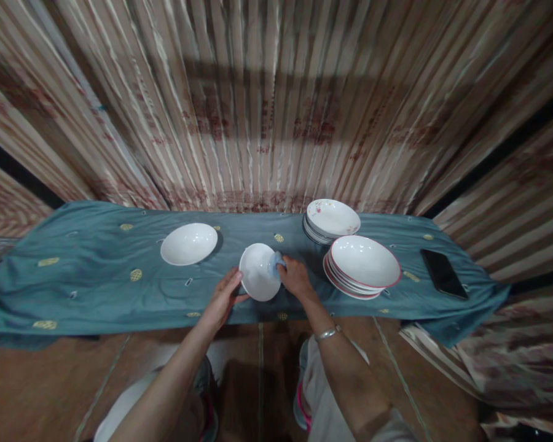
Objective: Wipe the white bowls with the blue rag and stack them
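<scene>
Small white bowl (pixel 257 279) between your hands: left hand (pixel 224 296) pinching its left rim, right hand (pixel 295 275) pinching a pale blue item (pixel 274 262) at its right rim. Bench (pixel 96 270): larger white bowl (pixel 188 244) left; red-rimmed stack (pixel 365 263), flowered stack (pixel 334 218) right.

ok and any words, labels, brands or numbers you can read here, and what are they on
No text can be read.
Curtain: reddish marks in columns, perhaps writing, too blurred to read.
Tablecloth: small pale marks among the yellow prints, too small to read.
Phone: dark face, no text visible.
White bowl at the left hand: no lettering visible.
</scene>
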`<state>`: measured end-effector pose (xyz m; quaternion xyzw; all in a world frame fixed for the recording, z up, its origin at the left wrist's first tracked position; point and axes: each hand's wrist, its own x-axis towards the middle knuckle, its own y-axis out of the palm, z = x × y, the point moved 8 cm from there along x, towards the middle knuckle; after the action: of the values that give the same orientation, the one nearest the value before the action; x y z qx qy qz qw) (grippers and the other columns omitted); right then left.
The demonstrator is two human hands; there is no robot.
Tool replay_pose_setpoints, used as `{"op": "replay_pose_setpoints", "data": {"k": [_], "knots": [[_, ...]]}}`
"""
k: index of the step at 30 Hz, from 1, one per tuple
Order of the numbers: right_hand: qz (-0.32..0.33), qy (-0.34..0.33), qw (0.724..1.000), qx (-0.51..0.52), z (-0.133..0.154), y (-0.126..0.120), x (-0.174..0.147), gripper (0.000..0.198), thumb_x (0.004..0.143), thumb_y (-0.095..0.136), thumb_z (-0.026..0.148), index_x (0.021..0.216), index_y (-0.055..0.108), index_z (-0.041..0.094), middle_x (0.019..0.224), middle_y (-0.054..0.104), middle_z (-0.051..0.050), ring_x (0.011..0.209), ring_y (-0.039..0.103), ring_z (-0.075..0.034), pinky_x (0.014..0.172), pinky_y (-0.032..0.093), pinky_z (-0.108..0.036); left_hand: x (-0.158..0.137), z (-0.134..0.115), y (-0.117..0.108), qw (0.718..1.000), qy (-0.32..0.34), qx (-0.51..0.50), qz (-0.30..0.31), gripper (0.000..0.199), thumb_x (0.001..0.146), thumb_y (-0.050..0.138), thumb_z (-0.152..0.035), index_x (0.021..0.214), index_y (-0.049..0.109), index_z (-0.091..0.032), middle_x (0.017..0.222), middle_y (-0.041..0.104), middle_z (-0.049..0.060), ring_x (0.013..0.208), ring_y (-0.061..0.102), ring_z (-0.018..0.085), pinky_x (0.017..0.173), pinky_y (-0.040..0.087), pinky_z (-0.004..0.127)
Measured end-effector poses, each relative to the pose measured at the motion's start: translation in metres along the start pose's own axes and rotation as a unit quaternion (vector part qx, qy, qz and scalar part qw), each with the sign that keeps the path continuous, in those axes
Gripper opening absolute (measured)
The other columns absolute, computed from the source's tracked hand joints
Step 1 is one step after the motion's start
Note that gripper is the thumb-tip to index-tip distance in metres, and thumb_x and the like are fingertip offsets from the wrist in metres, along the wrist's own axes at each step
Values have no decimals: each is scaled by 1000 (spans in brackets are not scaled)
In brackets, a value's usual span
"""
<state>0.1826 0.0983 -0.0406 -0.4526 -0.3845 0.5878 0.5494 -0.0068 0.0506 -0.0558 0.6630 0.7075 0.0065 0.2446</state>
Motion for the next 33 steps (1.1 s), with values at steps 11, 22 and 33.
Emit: {"op": "replay_pose_setpoints", "data": {"k": [11,22,33], "knots": [[-33,-25,999,18,10,-3,4,30,98,40,28,116,61,17,109,72,-10,103,67,-21,84,43,-26,-1,3,-7,999,-13,35,8,47,54,85,-44,87,75,-13,98,75,13,93,68,30,66,58,35],[-5,-4,1000,4,14,7,5,31,98,38,29,113,62,16,111,72,-12,103,68,-22,85,45,-28,-1,8,-8,998,7,-47,-29,36,54,84,-33,81,71,-13,91,74,9,88,68,24,73,59,34],[-4,-23,999,-29,27,11,-14,33,99,34,30,107,62,14,104,74,-14,98,71,-23,82,48,-30,7,10,-9,990,31,-117,-69,32,55,83,-30,77,66,-13,89,71,6,102,64,24,89,56,41]]}}
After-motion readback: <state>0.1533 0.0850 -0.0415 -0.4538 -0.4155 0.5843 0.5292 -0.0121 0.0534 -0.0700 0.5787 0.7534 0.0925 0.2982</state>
